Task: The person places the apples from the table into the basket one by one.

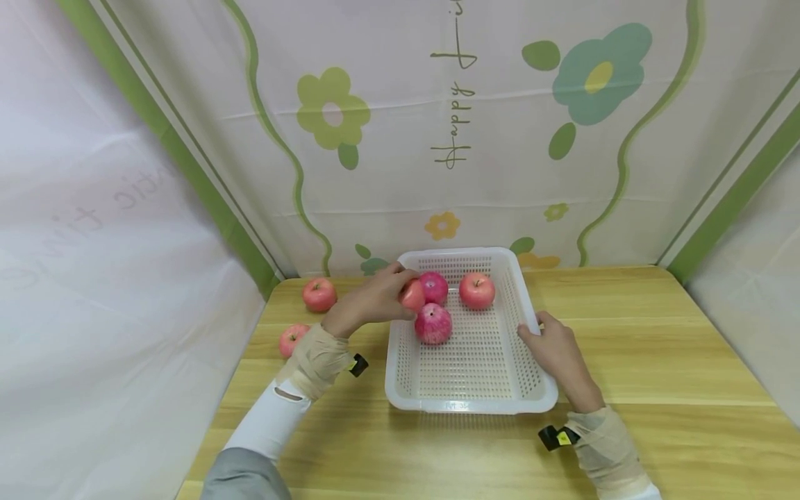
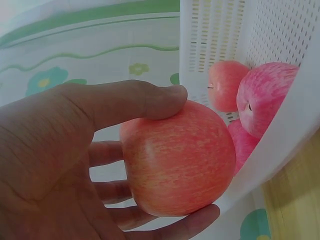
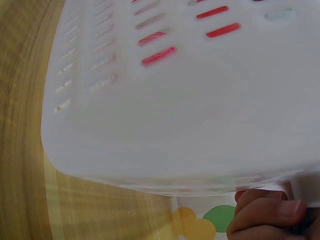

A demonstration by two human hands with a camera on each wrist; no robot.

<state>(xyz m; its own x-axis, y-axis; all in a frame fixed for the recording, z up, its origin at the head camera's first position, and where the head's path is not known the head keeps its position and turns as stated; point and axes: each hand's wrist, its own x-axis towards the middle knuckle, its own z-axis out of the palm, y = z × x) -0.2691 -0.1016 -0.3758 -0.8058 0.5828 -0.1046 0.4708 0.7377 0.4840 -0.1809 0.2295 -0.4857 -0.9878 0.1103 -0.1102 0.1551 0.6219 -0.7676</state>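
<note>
My left hand (image 1: 381, 294) holds a red apple (image 2: 177, 160) between thumb and curled fingers, at the left rim of a white perforated plastic basket (image 1: 462, 406). Inside the basket are two pinkish apples, the nearer one (image 1: 433, 323) and the farther one (image 1: 434, 287), close beside the held apple. A lighter red apple (image 1: 477, 290) sits toward the basket's far right. With thumb and fingers, my right hand (image 1: 556, 351) grips the basket's right rim. The right wrist view shows the basket's slotted outer wall (image 3: 200, 110) close up, with part of that hand low at the right.
Two more apples lie on the wooden table (image 1: 656, 361) left of the basket: one farther back (image 1: 319, 295) and one (image 1: 294, 339) partly behind the left wrist. A printed flower curtain (image 1: 387, 173) hangs behind the table, with white fabric at both sides.
</note>
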